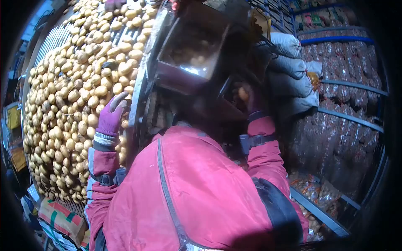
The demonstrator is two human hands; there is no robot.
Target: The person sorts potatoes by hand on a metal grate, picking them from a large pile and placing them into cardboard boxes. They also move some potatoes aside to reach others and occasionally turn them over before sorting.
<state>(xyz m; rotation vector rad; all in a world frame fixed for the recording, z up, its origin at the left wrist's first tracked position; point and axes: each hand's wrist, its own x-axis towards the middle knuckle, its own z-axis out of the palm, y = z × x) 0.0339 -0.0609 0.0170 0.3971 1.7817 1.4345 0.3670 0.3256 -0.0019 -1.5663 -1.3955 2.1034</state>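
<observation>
My left hand point(114, 111), in a purple glove with dark fingers, is at the right edge of a broad layer of pale potatoes point(63, 113). Its fingers are loosely bent and apart, with nothing visible in them. On the other side of my body, my right hand point(253, 98) is gloved too and in shadow. A potato point(243, 93) shows at its fingers, beside a dark box-like opening point(227, 90); the grip is partly hidden by the dark. Ahead stands a dark bin point(184, 77) with some potatoes inside.
A metal rail point(140, 83) borders the potatoes. Another person's gloved hand point(114, 4) is at the far end. White sacks point(289, 69) are stacked at right, near filled net bags point(335, 79) behind blue and grey bars. A cardboard box point(60, 219) lies at lower left.
</observation>
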